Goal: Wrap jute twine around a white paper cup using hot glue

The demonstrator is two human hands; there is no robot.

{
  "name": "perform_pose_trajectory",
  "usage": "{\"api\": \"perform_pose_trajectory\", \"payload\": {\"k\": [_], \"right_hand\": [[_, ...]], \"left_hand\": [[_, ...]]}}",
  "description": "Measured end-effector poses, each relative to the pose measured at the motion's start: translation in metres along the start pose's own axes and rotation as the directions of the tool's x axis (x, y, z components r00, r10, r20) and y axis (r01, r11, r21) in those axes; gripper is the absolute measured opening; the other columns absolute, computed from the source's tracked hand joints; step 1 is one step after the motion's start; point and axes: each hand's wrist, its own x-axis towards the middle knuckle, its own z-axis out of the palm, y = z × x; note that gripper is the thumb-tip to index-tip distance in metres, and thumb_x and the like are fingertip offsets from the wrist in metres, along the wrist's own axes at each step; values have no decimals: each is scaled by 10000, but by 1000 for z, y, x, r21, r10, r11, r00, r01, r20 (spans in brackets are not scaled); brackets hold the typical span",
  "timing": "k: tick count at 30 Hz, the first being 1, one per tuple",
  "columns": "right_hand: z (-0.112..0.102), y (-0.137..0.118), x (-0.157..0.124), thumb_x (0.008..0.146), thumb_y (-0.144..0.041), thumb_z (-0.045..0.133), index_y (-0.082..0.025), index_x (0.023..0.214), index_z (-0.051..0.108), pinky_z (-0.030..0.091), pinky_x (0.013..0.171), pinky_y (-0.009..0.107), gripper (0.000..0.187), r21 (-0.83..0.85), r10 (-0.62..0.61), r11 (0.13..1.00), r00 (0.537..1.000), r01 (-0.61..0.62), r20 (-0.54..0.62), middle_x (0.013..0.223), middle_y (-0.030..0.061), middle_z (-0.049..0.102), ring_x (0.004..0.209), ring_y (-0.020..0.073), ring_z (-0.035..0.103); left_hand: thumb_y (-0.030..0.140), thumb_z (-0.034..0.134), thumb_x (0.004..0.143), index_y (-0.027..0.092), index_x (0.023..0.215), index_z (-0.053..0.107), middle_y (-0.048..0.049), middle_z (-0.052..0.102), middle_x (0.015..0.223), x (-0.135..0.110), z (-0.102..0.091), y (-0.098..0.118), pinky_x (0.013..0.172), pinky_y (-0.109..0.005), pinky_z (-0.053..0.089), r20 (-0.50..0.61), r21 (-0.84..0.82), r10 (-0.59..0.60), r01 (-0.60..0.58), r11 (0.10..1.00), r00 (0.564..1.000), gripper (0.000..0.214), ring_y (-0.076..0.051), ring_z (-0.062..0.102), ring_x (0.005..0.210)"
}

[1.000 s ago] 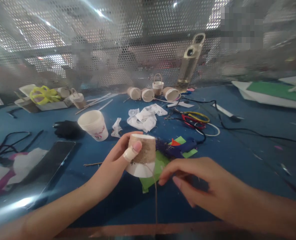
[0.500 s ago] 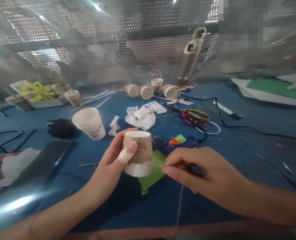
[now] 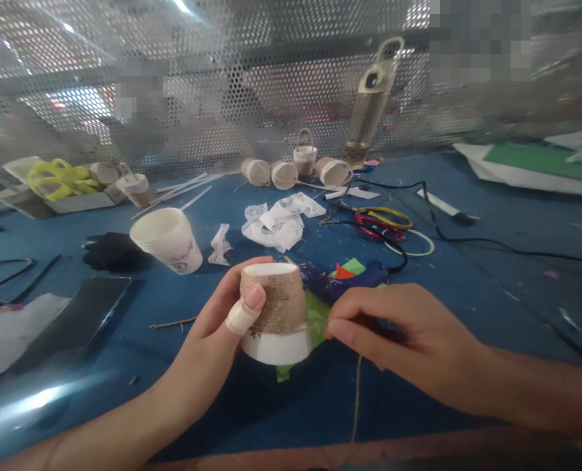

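Note:
My left hand [image 3: 226, 314] grips a paper cup [image 3: 283, 307] wound with brown twine around its upper part, with a white band bare below. A bandage covers the left thumb. Right of the cup, my right hand [image 3: 383, 333] pinches the twine [image 3: 356, 399] between thumb and forefinger. One stretch of it runs to the cup's lower winding, and the tail hangs down toward the table's front edge. Behind the cup lie green paper [image 3: 315, 307] and a dark blue glue gun [image 3: 364, 281], partly hidden by the cup and right hand.
White paper cups [image 3: 167, 241] stand stacked at left, beside a black bundle [image 3: 111, 252] and a phone [image 3: 82, 320]. Crumpled white lace [image 3: 281, 222] lies mid-table. Twine-wrapped cups [image 3: 283, 174], a bottle [image 3: 369, 108] and red-and-yellow-handled pliers [image 3: 381, 222] are farther back. A black cable [image 3: 491, 242] crosses the right side.
The cup has tilted slightly and sits a little lower in view. My right hand keeps its pinch on the twine, shifted slightly right. The background has shifted slightly with the camera.

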Motion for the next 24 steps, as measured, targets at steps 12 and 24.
{"api": "perform_pose_trajectory", "payload": {"k": [12,24], "right_hand": [[1,-3,2,1026,-181,610,-187,810,670,359,502,101,225,-54,-110,993,993,108,-37,610,-99,546,515,25,446],[4,1,1,1016,-151,612,-197,777,581,321,499,122,246,-60,-117,992,993,116,-22,613,-117,474,520,22,393]], "left_hand": [[628,810,895,283,1326,758,-83,773,1311,-5,5,-1,947,-387,568,42,-136,-51,57,989,998,555,-341,688,1232],[629,809,900,319,1316,766,-63,782,1292,-6,6,-1,918,-366,562,117,-165,-74,93,982,990,520,-320,704,1187]]}}
